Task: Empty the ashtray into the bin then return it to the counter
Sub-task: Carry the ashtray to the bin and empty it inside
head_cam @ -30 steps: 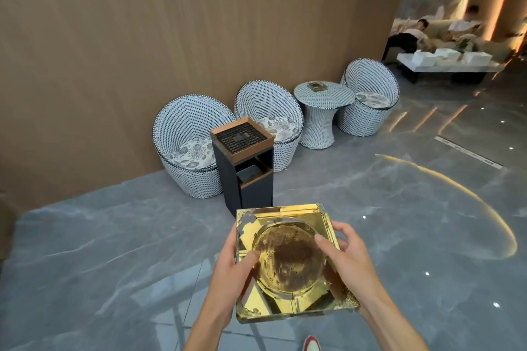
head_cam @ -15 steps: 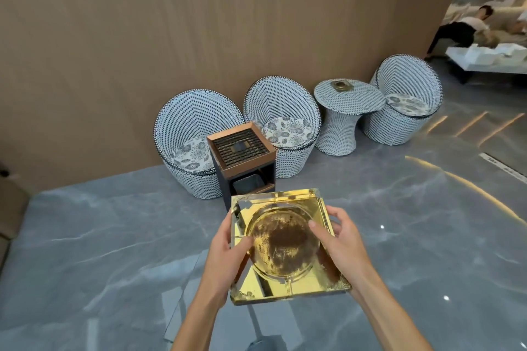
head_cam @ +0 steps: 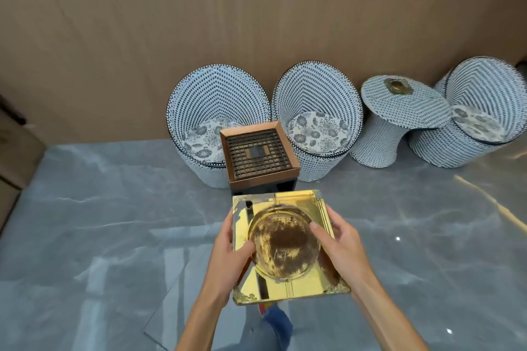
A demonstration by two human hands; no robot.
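Square gold ashtray (head_cam: 288, 248), brown ash in its round bowl, held level just in front of the grate-topped bin (head_cam: 258, 154). Left hand (head_cam: 228, 256) and right hand (head_cam: 339, 248) grip opposite sides, thumbs over the rim. Woven chairs (head_cam: 216, 105) behind.

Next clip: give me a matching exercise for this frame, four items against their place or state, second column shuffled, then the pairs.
Column one:
1. gold ashtray
2. bin
3. small ashtray
4. flowered cushion

Column two:
A. on the round woven table
B. held between left hand and right hand
C. on a woven chair seat
D. standing on the floor, grid on top

Pairs: 1-B, 2-D, 3-A, 4-C
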